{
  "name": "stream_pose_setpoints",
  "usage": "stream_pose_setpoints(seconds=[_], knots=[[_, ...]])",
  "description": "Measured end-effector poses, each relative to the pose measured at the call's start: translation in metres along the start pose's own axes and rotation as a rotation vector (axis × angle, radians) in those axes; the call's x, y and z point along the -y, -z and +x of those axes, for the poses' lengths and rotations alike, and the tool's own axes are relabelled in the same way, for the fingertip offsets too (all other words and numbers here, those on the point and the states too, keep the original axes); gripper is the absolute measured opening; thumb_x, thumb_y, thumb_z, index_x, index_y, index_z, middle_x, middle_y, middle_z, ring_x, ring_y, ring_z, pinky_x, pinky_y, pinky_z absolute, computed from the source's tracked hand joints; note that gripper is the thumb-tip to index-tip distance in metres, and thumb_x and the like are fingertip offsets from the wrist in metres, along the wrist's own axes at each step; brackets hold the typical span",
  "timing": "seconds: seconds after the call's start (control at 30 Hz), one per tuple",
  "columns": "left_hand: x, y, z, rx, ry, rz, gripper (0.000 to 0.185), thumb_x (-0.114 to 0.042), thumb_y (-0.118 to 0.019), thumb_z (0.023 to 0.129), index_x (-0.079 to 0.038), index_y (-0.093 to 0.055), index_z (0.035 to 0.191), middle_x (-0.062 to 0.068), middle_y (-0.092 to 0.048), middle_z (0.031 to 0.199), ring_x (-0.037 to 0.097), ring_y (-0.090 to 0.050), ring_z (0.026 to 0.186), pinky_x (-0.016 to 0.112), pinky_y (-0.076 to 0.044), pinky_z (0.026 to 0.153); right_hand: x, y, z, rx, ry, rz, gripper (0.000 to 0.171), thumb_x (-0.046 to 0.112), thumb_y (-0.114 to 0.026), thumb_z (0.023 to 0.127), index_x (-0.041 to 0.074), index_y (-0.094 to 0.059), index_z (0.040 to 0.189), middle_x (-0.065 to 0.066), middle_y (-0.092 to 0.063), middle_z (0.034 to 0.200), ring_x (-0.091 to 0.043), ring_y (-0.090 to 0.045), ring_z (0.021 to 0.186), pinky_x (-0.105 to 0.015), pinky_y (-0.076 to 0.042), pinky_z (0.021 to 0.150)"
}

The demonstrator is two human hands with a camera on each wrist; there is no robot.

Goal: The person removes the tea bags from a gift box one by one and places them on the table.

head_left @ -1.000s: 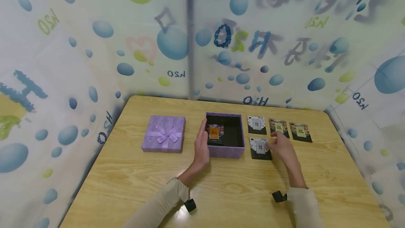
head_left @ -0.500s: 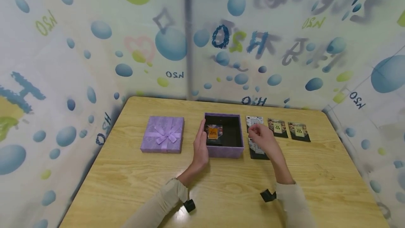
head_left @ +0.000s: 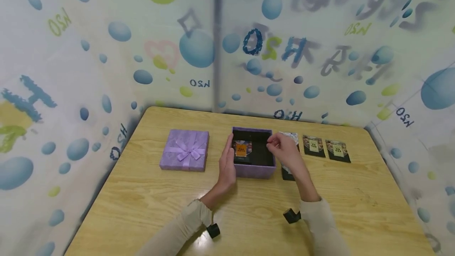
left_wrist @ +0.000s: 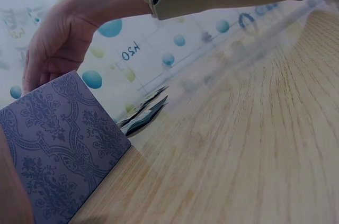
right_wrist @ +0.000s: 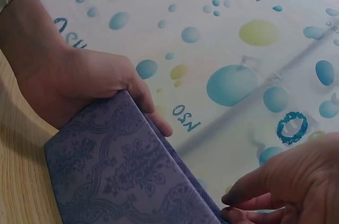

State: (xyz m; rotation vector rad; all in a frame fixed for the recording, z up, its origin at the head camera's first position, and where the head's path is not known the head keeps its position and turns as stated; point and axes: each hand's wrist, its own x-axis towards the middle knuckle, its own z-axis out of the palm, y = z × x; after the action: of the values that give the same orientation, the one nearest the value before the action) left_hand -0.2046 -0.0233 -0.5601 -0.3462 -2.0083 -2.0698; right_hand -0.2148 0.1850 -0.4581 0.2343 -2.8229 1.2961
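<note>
My left hand (head_left: 226,167) lies with fairly straight fingers along the left wall of an uncovered purple box (head_left: 254,171) with a black inside; its thumb is at the rim. Inside at the left lies a black packet with an orange label (head_left: 241,150). My right hand (head_left: 286,151) reaches over the box's right rim, fingers loosely bent and tips close together, with nothing showing between them. In the right wrist view the fingertips (right_wrist: 228,203) are right at the box's edge. Beneath that hand, two white-and-black packets (head_left: 288,174) lie partly hidden on the table.
Left of the box rests its purple lid (head_left: 185,150) with a ribbon bow. Two black packets with pale green labels, a nearer-in one (head_left: 314,146) and an outer one (head_left: 338,151), lie at the right. A patterned wall (head_left: 277,50) rises behind the wooden table (head_left: 249,212).
My right hand has moved left, from the lower white-and-black packet across to the box's right rim. My left hand stays against the box, and the packets keep their places.
</note>
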Motion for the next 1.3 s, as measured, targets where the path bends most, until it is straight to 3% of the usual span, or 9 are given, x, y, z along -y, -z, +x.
stream_pose_setpoints(seconds=[0.23, 0.47, 0.67, 0.77, 0.9, 1.07, 1.2, 1.3], knots=[[-0.002, 0.000, 0.000, 0.004, 0.007, 0.007, 0.051, -0.009, -0.027, 0.114, -0.008, -0.028, 0.166, 0.014, -0.027, 0.171, 0.020, -0.020, 0.159, 0.042, -0.016, 0.128, 0.010, -0.013, 0.008, 0.084, 0.011, -0.035, 0.021, 0.007, -0.068, 0.099, -0.006, -0.065, 0.116, -0.016, -0.069, 0.099, -0.026, -0.067, 0.087, -0.044, -0.057, 0.079], [-0.001, 0.001, 0.000, 0.011, 0.007, 0.010, 0.051, -0.011, -0.026, 0.115, -0.011, -0.027, 0.166, 0.004, -0.025, 0.172, 0.019, -0.018, 0.159, 0.047, -0.016, 0.128, 0.016, -0.033, 0.018, 0.211, -0.020, -0.078, 0.029, 0.011, -0.067, 0.101, -0.006, -0.062, 0.124, -0.016, -0.070, 0.109, -0.030, -0.069, 0.099, -0.047, -0.058, 0.087], [0.000, 0.002, 0.000, 0.012, -0.003, 0.011, 0.051, -0.012, -0.026, 0.115, -0.009, -0.027, 0.166, 0.006, -0.025, 0.172, 0.019, -0.018, 0.159, 0.048, -0.016, 0.128, 0.024, -0.051, 0.022, 0.325, -0.073, -0.167, 0.038, 0.015, -0.067, 0.102, -0.006, -0.056, 0.132, -0.015, -0.068, 0.108, -0.023, -0.065, 0.081, -0.039, -0.054, 0.072], [-0.001, 0.001, 0.000, 0.011, -0.005, 0.011, 0.051, -0.009, -0.025, 0.115, -0.009, -0.027, 0.166, 0.006, -0.026, 0.172, 0.019, -0.018, 0.159, 0.046, -0.016, 0.128, 0.025, -0.057, 0.023, 0.360, -0.125, -0.200, 0.050, 0.018, -0.068, 0.102, -0.008, -0.049, 0.141, -0.018, -0.068, 0.110, -0.024, -0.065, 0.079, -0.041, -0.053, 0.071], [-0.001, 0.001, -0.001, 0.013, -0.027, -0.003, 0.051, -0.008, -0.025, 0.115, -0.009, -0.028, 0.166, 0.011, -0.026, 0.171, 0.021, -0.018, 0.159, 0.046, -0.016, 0.128, 0.020, -0.062, 0.025, 0.379, -0.141, -0.218, 0.063, 0.020, -0.067, 0.103, -0.009, -0.040, 0.151, -0.023, -0.067, 0.122, -0.029, -0.069, 0.094, -0.045, -0.056, 0.082], [0.000, 0.000, -0.001, 0.013, -0.041, -0.001, 0.050, -0.014, -0.025, 0.116, -0.008, -0.028, 0.166, 0.012, -0.026, 0.171, 0.022, -0.019, 0.159, 0.043, -0.016, 0.128, 0.015, -0.064, 0.027, 0.370, -0.111, -0.193, 0.063, 0.020, -0.067, 0.103, -0.008, -0.040, 0.153, -0.025, -0.065, 0.132, -0.031, -0.069, 0.105, -0.048, -0.057, 0.090], [0.000, 0.000, -0.001, 0.009, -0.049, -0.004, 0.050, -0.015, -0.025, 0.116, -0.006, -0.027, 0.165, 0.011, -0.026, 0.171, 0.022, -0.018, 0.159, 0.040, -0.016, 0.128, 0.016, -0.064, 0.027, 0.343, -0.101, -0.189, 0.062, 0.021, -0.067, 0.103, -0.006, -0.042, 0.153, -0.024, -0.065, 0.134, -0.029, -0.070, 0.103, -0.047, -0.058, 0.089], [-0.002, 0.001, -0.001, 0.006, -0.045, 0.000, 0.050, -0.014, -0.025, 0.116, -0.004, -0.027, 0.165, 0.010, -0.026, 0.171, 0.023, -0.019, 0.159, 0.042, -0.016, 0.128, 0.018, -0.064, 0.027, 0.309, -0.103, -0.185, 0.059, 0.019, -0.068, 0.102, -0.005, -0.046, 0.151, -0.021, -0.068, 0.126, -0.026, -0.071, 0.094, -0.044, -0.059, 0.081]])
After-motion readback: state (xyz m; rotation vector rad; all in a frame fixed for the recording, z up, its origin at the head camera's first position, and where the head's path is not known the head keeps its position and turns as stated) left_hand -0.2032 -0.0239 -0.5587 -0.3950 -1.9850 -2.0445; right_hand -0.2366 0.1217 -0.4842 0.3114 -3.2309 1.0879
